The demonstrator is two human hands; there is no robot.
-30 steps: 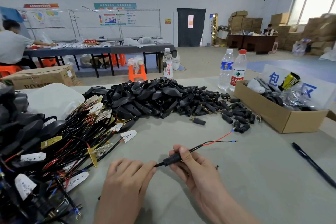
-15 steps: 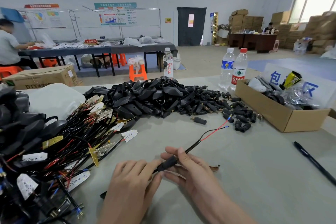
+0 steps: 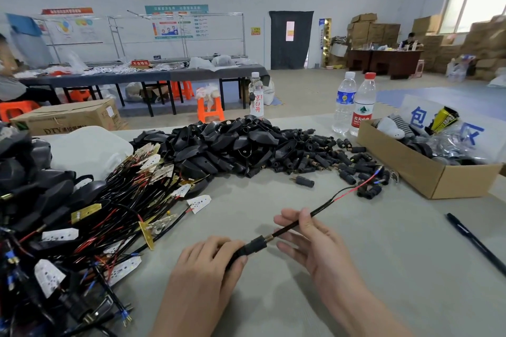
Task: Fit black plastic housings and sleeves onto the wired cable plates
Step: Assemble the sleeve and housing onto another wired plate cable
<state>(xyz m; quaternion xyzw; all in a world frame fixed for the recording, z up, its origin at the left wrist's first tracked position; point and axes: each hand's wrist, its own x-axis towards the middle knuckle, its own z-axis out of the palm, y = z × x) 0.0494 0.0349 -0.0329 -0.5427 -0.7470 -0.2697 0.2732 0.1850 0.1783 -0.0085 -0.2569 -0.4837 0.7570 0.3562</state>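
Observation:
My left hand [image 3: 204, 268] grips a black sleeve [image 3: 253, 246] threaded on a black cable [image 3: 320, 208]. My right hand [image 3: 315, 243] pinches that cable just past the sleeve, thumb on top. The cable runs up to the right and splits into a red and a black wire [image 3: 353, 191] with blue tips. A tangle of wired cable plates [image 3: 90, 224] lies at the left. A heap of black housings [image 3: 219, 145] sits at the table's middle, with loose black sleeves [image 3: 328, 161] spread to its right.
A cardboard box [image 3: 427, 172] of packed items stands at the right, with two water bottles [image 3: 353, 104] behind it and another bottle [image 3: 256, 98] further left. A black pen [image 3: 476, 243] lies at the right edge. A white bag [image 3: 87, 150] sits back left.
The sleeve has slid down the cable toward my left hand, which now grips it. My right hand has moved up the cable, and the free wire end has swung further away to the right.

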